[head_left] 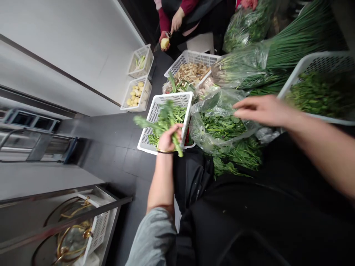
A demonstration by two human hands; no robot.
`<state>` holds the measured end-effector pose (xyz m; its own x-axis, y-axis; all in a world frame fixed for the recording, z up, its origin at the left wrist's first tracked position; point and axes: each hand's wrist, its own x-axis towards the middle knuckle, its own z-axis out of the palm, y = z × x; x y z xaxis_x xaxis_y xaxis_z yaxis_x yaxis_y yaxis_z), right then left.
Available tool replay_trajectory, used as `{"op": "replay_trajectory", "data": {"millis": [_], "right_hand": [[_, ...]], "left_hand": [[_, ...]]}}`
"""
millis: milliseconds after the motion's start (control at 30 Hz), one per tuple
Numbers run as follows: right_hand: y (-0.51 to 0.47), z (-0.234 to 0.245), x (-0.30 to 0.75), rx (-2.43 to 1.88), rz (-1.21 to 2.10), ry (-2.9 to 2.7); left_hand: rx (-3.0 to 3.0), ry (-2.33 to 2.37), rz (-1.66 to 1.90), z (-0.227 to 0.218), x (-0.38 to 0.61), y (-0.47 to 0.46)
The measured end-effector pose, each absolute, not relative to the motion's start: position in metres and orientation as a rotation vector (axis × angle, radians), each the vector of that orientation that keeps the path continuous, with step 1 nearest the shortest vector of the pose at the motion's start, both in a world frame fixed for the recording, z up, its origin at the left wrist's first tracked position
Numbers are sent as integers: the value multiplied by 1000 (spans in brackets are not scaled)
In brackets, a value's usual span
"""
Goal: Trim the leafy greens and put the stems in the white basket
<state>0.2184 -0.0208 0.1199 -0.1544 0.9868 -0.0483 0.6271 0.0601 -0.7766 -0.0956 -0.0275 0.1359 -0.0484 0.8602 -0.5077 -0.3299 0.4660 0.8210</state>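
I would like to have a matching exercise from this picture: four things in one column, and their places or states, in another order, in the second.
Column 1
1. Left hand
2. Right hand
3. Potatoes
4. Scallion-like bundle

Column 2
A. In a white basket near the wall
B. Partly inside clear plastic wrap
C. Nearest the open clear bag
D. Gripping leafy greens

Pairs: 1-D, 2-C, 3-A, 4-B

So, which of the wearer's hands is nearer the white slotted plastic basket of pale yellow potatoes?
Left hand: holding leafy green stalks, it appears below and right of the basket. The right hand is much farther right, by a clear plastic bag.
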Motion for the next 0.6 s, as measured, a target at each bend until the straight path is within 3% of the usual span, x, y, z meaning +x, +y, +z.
{"op": "replay_trajectory", "data": {"millis": [67,133,400,500,600], "right_hand": [[-29,125,166,-1242,1422,-1740],[-37,121,136,-1117,1609,-1597],[-42,104,138,-911,1711,-1261],[-46,113,136,-989,1511,-1314],[-62,125,133,-1180,916,-1592]], "left_hand": [[547,993,667,122,-63,-47],[533,819,516,110,-37,-64],[444,684,929,102,-16,-106],[396,649,956,105,-10,-114],[402,671,1031,107,-1,-119]]}}
